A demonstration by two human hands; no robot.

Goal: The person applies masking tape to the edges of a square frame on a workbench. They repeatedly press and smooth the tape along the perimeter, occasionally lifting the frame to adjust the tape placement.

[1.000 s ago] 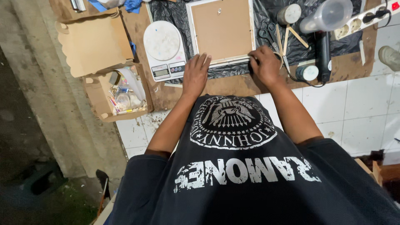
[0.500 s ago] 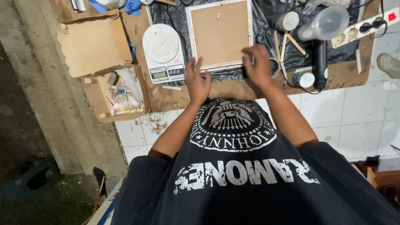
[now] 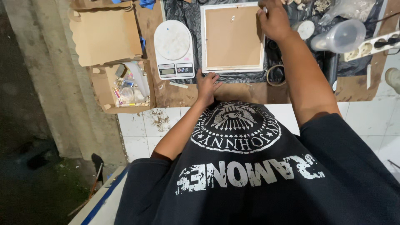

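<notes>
At nine o'clock on the worn brown wooden board point(image 3: 183, 93) lies a flat tan cardboard sheet with scalloped edges point(image 3: 106, 36), and just below it an open cardboard box of small clutter point(image 3: 125, 87). Next comes a white digital kitchen scale with a round platform point(image 3: 173, 50), beside the square white-rimmed picture frame lying face down with its brown backing up point(image 3: 232, 38), which rests on crumpled black plastic sheeting point(image 3: 187, 16) at twelve o'clock. The left hand point(image 3: 207, 85) presses flat, fingers spread and holding nothing, at the frame's lower left corner near six o'clock. The right hand point(image 3: 273, 20) grips the frame's upper right corner, fingers curled over the rim. Farther toward three o'clock sit a clear plastic measuring jug on its side point(image 3: 341, 36) and a white power strip point(image 3: 373, 45).
</notes>
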